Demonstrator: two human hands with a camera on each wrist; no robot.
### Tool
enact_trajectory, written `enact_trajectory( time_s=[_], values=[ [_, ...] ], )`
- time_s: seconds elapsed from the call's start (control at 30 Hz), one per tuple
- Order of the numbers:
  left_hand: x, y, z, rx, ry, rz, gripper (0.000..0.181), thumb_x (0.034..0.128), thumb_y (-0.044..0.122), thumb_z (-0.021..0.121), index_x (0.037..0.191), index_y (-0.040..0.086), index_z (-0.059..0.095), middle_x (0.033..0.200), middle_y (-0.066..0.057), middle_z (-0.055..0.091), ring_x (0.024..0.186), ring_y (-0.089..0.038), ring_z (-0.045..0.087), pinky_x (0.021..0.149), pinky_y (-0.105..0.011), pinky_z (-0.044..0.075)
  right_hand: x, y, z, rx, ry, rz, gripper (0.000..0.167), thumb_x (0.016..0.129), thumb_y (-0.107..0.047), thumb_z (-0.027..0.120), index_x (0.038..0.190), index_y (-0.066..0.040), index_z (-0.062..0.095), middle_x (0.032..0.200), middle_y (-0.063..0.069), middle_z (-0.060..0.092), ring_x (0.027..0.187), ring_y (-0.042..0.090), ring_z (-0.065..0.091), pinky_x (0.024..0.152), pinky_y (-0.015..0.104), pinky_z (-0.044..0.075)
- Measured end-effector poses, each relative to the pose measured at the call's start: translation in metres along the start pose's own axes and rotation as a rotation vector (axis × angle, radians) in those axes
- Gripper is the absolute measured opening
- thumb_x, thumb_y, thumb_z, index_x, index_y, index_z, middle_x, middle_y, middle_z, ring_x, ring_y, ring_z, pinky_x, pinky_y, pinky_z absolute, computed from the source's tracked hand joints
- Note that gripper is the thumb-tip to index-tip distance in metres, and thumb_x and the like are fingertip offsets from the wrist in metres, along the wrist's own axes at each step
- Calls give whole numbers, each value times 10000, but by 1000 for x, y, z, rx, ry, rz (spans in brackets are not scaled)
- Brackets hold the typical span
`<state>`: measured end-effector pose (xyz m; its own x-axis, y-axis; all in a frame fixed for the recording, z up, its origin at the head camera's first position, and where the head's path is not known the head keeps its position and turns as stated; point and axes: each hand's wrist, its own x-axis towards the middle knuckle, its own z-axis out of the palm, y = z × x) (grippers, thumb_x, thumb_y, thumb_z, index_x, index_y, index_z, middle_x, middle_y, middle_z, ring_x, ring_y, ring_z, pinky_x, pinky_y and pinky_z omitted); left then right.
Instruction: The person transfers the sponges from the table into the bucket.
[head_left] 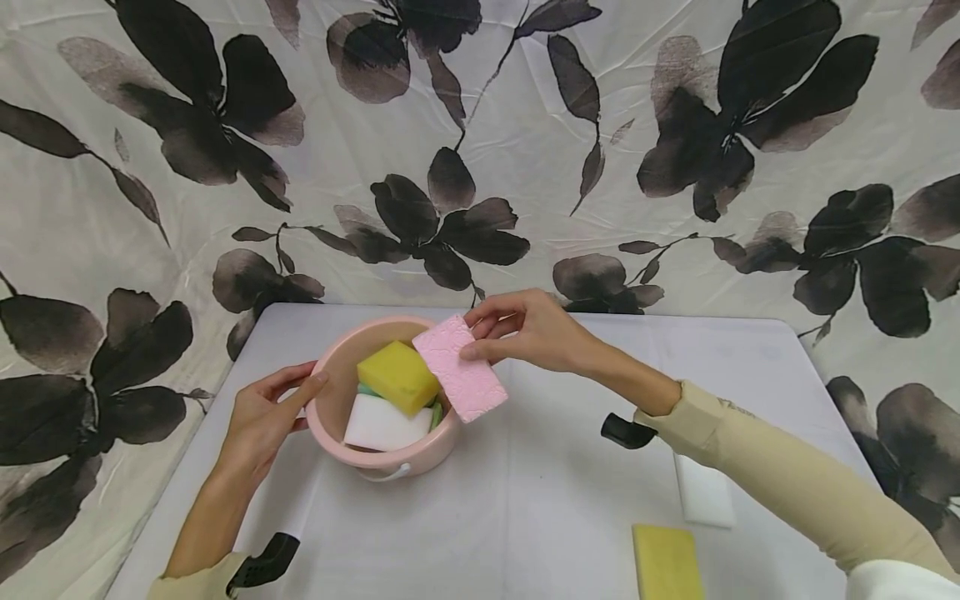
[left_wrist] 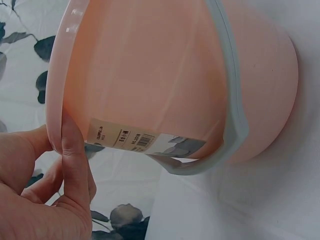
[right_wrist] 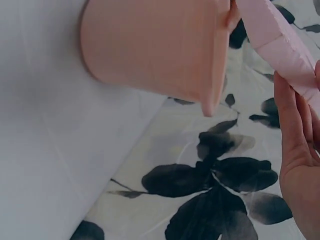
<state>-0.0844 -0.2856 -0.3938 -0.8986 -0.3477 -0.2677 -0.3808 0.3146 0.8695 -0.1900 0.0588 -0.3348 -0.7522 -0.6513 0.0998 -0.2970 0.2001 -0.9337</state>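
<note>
A pink bucket [head_left: 442,450] with a pale grey handle [left_wrist: 235,110] stands on the left part of the table. My left hand [head_left: 255,417] pinches its rim on the left side, thumb and fingers on either side of the wall. In my right hand [head_left: 536,333], a pink rectangular sponge [head_left: 457,367] is pinched between thumb and fingers, tilted over the bucket's right rim. Inside the bucket lie a yellow sponge [head_left: 397,375] and a white sponge [head_left: 384,423], with bits of green showing beneath them. The right wrist view shows the pink sponge [right_wrist: 280,50] above the rim.
On the right side of the white-covered table [head_left: 525,517] lie a yellow sponge [head_left: 666,562] and a white block [head_left: 705,500], the latter partly under my right sleeve. A floral cloth [head_left: 450,125] hangs behind the table. A label [left_wrist: 132,139] is stuck on the bucket's wall.
</note>
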Motion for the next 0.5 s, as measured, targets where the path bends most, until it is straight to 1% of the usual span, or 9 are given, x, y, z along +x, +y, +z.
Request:
enact_trajectory(
  time_s=[0.1,0.2,0.23,0.3,0.4,0.43,0.5],
  values=[
    [0,0,0,0,-1,-1,644,988,443,675,1485,61,529,1464,-145,515,853,27,623,705,-190,584,8,-1,7,58,-4,21,360,826,-122,866,1149,-25,740,919,82,718,844,222,744,770,366,627],
    [0,-1,0,-1,-4,-2,647,987,446,676,1485,60,528,1466,-145,512,852,25,622,704,-191,584,17,-1,16,137,-14,31,357,831,-89,857,1149,5,726,917,110,713,821,236,749,783,420,631],
    [0,-1,0,-1,-3,-2,647,986,445,677,1485,60,529,1466,-145,512,851,25,623,704,-191,584,20,-1,19,143,-14,29,352,832,-88,857,1145,6,726,915,109,713,816,234,750,786,423,630],
    [0,-1,0,-2,-3,-4,648,986,446,677,1485,61,530,1470,-145,510,850,25,623,703,-191,584,26,-1,25,136,-8,30,343,836,-107,859,1137,-4,730,909,92,717,812,217,748,786,399,629],
    [0,-1,0,-3,-3,-6,645,986,446,676,1485,63,531,1476,-148,508,849,23,624,701,-191,584,34,0,34,79,5,15,327,837,-156,868,1113,-30,747,898,52,724,821,186,738,773,330,615],
    [0,0,0,-4,-3,-7,644,986,446,677,1485,64,532,1477,-148,508,847,23,624,700,-191,584,37,0,37,53,9,11,321,837,-174,871,1103,-40,753,890,38,725,819,177,731,758,290,602],
    [0,0,0,-9,-3,-3,641,986,442,678,1482,62,534,1474,-149,510,844,23,626,697,-192,584,42,1,45,38,6,15,314,837,-193,874,1090,-48,758,885,19,732,824,168,717,753,267,589]
  ],
)
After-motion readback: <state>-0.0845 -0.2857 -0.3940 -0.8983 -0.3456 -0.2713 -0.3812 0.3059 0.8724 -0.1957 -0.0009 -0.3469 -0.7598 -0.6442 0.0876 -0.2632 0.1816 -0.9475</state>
